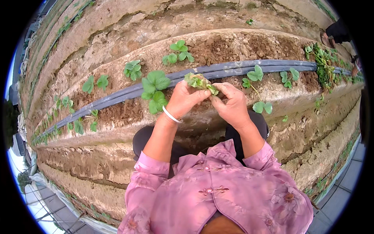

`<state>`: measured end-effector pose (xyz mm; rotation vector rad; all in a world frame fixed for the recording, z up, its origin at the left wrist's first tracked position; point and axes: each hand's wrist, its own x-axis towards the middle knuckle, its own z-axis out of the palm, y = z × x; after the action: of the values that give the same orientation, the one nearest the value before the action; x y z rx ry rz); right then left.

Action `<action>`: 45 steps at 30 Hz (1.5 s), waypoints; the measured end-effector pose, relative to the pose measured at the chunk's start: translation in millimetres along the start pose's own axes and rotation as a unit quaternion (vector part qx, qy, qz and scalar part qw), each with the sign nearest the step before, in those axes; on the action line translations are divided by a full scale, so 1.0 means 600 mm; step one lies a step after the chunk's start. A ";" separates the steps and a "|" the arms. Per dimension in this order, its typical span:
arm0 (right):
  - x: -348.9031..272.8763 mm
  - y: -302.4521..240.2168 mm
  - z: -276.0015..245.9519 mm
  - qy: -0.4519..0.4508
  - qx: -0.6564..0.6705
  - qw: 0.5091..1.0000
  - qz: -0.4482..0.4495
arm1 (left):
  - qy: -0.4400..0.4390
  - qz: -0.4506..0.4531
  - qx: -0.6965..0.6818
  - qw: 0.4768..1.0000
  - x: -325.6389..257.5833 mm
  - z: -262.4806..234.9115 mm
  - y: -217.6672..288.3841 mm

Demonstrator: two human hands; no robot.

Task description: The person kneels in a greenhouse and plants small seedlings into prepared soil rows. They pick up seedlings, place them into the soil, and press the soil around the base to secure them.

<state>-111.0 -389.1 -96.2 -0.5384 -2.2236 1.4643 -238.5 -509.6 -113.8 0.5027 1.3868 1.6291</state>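
Note:
Both my hands meet over the raised soil bed around a small bunch of wilted, yellow-green leaves (200,82). My left hand (187,97), with a white bangle at its wrist, pinches the bunch from the left. On the other side, my right hand (230,102) has thumb and fingers closed on the bunch's right end. The leaf tips stick out above the fingers; the lower part of the bunch is hidden by them. Just left of my left hand grows a large-leaved green plant (156,84), apparently strawberry.
A dark flat drip hose (233,69) runs along the bed. Small plants (180,52) grow on both sides of it. A heap of pulled-up plants (325,64) lies across the hose at the right. Beyond it another person's foot (326,39) shows. Furrows flank the bed.

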 end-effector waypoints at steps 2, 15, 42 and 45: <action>0.000 0.013 0.003 0.008 -0.056 0.997 -0.051 | 0.030 -0.009 -0.025 0.999 0.004 0.001 -0.001; 0.013 -0.016 0.007 -0.057 0.218 0.945 0.238 | 0.020 -0.033 0.006 0.999 0.006 -0.007 0.016; 0.089 -0.113 0.084 -0.076 0.170 0.977 0.101 | 0.009 0.054 0.003 0.999 -0.092 -0.054 0.058; 0.092 -0.100 0.120 -0.033 0.168 0.985 0.019 | 0.046 0.122 -0.019 0.991 -0.080 -0.050 0.037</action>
<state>-201.2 -436.4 -59.1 -0.4260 -1.9602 1.8527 -246.4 -565.0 -90.1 0.5996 1.4020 1.8928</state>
